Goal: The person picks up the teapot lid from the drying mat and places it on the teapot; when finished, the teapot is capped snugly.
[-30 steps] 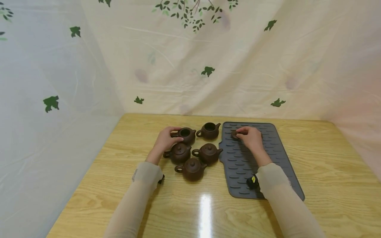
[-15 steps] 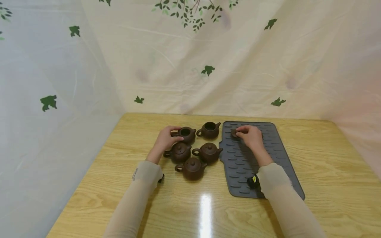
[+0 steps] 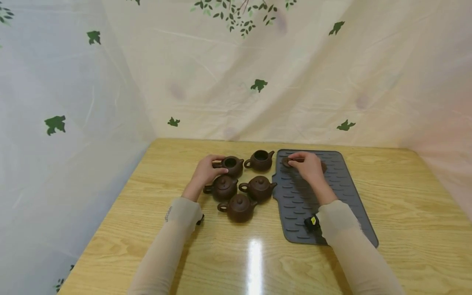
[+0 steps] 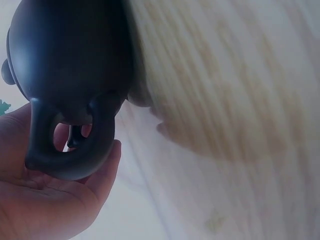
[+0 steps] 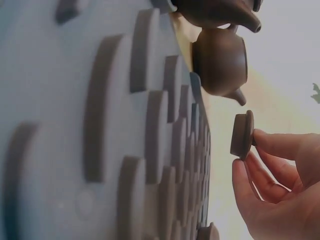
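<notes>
My left hand [image 3: 205, 173] holds a dark brown lidless teapot [image 3: 233, 166], thumb on its near side and fingers at its back and handle. In the left wrist view, a lidded teapot [image 4: 70, 55] stands in front and partly hides the held one. Over the far left part of the grey mat [image 3: 295, 200], my right hand [image 3: 309, 167] pinches a small brown teapot lid [image 5: 241, 135] by its knob, clear of the mat in the right wrist view. A second lidless teapot [image 3: 260, 160] stands between the hands, spout toward the mat.
Three lidded teapots stand close together: one by my left wrist [image 3: 223, 187], one near the mat's edge [image 3: 259, 189] and one in front [image 3: 239, 208]. Another lid [image 3: 324, 166] lies on the mat, partly hidden behind my right hand. A printed curtain [image 3: 228, 102] hangs behind the table.
My right hand has moved a little to the left with the lid, uncovering more of the lid behind it. My left hand stays at the lidless teapot.
</notes>
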